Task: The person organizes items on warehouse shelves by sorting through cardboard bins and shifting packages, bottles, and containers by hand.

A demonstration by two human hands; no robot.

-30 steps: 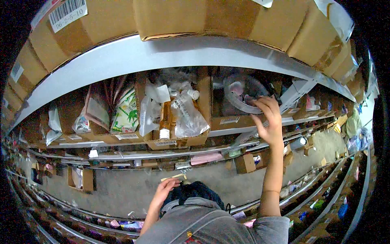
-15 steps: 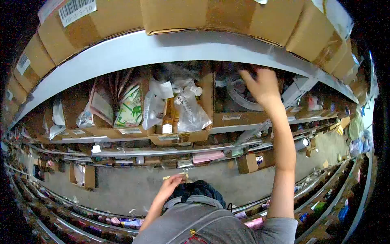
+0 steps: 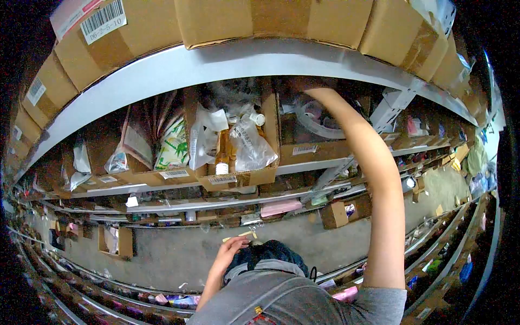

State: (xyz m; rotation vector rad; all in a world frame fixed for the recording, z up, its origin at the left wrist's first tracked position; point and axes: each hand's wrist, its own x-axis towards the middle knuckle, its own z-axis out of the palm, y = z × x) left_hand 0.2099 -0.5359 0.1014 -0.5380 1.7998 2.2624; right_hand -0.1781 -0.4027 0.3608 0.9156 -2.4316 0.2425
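The white shelf beam (image 3: 233,58) arches close above your right arm (image 3: 376,157); lifting early could scrape it. The front wall of the cardboard box (image 3: 331,147) could catch the clear round container (image 3: 318,128), which sits inside, partly behind your arm. Shadow and blur hide your right hand (image 3: 305,86), so its grip cannot be told; your left hand (image 3: 232,249) hangs by your waist, fingers loosely extended. Your room is the slot between beam and box wall.

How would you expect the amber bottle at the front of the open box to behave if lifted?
The amber bottle may well roll if laid flat, as its body looks rounded. It could feel slippery, since its surface looks smooth and shiny. The clear bag might shift with it, as it lies crumpled right beside it.
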